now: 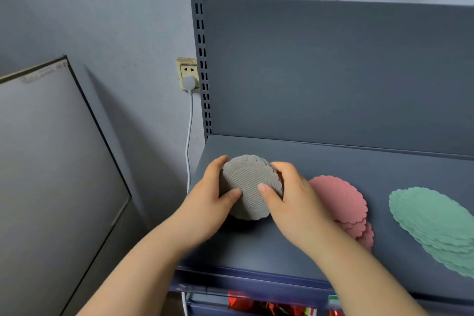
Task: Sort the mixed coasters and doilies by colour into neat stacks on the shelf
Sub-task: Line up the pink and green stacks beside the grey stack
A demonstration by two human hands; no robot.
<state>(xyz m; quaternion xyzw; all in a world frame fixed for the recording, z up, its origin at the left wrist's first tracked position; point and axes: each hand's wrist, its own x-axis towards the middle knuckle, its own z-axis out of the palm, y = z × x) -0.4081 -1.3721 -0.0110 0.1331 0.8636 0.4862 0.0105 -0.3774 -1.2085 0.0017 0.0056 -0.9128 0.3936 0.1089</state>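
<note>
Both hands, left (214, 196) and right (287, 196), grip the grey doily stack (250, 187), tilted up at the shelf's (333, 159) left end. Pink stack (338, 200) and green stack (433, 223) lie fanned, not squared. Sorting looks done; neatening remains.

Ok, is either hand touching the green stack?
No, the left hand and right hand both hold the grey stack; the green stack lies apart.

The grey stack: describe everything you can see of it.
The grey stack is several round, scallop-edged doilies with a ribbed, woven-looking face. The left hand grips its left edge, the right hand its right, thumbs on the face. It is tilted toward the camera at the left end of the shelf, beside the pink stack.
</note>
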